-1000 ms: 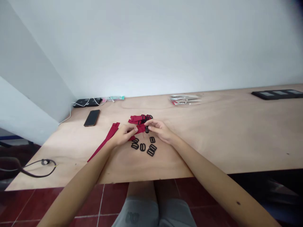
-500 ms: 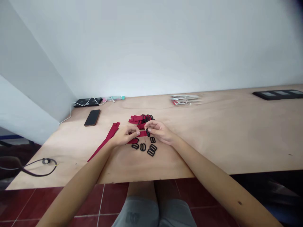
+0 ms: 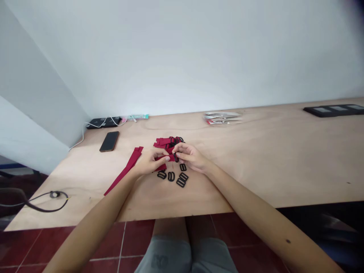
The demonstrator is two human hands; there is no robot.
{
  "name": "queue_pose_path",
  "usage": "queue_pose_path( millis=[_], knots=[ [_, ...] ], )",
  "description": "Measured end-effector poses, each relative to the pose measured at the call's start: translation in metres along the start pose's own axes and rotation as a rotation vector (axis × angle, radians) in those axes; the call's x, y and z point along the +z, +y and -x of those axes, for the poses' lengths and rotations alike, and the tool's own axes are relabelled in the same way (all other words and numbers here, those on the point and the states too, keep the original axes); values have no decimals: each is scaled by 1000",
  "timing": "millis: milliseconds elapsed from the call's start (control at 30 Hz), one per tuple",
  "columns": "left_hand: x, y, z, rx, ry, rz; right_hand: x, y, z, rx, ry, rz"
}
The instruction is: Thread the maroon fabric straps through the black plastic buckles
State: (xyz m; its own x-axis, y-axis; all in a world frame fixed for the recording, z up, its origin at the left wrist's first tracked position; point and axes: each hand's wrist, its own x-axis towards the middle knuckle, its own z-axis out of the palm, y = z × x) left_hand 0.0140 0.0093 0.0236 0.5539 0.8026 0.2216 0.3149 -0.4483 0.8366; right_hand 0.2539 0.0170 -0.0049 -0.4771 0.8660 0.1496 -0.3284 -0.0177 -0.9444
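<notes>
A phone [image 3: 109, 141] is noted on the plywood tabletop [image 3: 256, 170]. A loose red strip [image 3: 125, 168] is laid just left of the left hand [image 3: 150, 161], whose fingers [image 3: 165, 156] are closed on a red strap [image 3: 170, 157]. A small black buckle [image 3: 176, 157] is pinched by the closed fingers [image 3: 178, 151] of the right hand [image 3: 192, 158]. A bundle of red straps [image 3: 163, 143] is seen just beyond the hands, and 5 black slider rings [image 3: 171, 176] are seen just below them.
</notes>
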Motion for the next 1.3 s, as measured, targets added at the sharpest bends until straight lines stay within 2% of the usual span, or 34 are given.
queue_pose_path(
  millis=[200,433,600,767,1033,1233,1300],
  knots=[
    [3,3,1,19,-74,-45,2,4,-1,18,-110,42],
    [4,7,2,-32,-109,9,4,3,-1,-8,-56,61],
    [3,3,1,-22,-26,31,3,4,-4,-42,11,34],
    [6,-13,0,-35,112,226,2,2,-5,-61,53,4],
    [13,1,1,-24,70,302,2,9,-5,-11,1,48],
    [12,-14,-3,21,198,237,4,2,-4,-12,47,-13],
    [12,-17,-2,22,202,222,4,2,-4,-24,45,23]
  ],
)
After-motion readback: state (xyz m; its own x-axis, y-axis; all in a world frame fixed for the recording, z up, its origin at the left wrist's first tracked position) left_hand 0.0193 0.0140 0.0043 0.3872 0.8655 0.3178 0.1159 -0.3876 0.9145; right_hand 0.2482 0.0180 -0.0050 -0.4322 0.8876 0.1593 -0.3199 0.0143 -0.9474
